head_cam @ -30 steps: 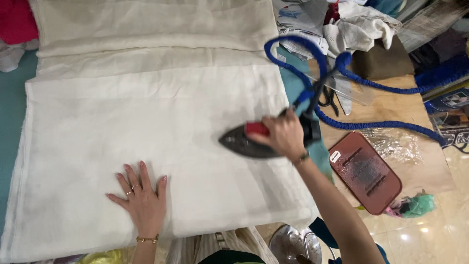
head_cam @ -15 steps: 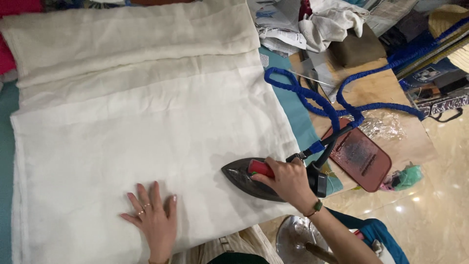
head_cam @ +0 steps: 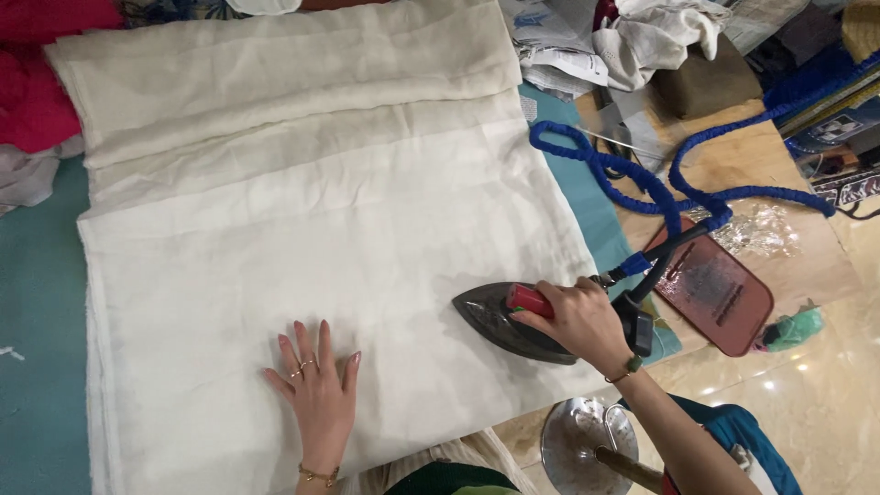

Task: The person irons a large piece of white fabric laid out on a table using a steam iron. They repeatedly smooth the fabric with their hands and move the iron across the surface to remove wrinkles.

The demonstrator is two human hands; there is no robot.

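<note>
Both hands worked a wide cream linen cloth [head_cam: 302,238]: the left hand [head_cam: 316,390] lay flat, fingers spread, pinning it near the table's front edge, while the right hand [head_cam: 579,321] gripped the red-handled dark metal iron [head_cam: 509,321] near the cloth's right edge, blue cord [head_cam: 660,183] trailing clear.

We see printed white paper sheets [head_cam: 561,64] lying crumpled at the table's far edge. A crinkled clear plastic wrapper [head_cam: 756,231] lies right of them, nearer us.

bare forearms; rings, thin bracelets on both wrists.
</note>
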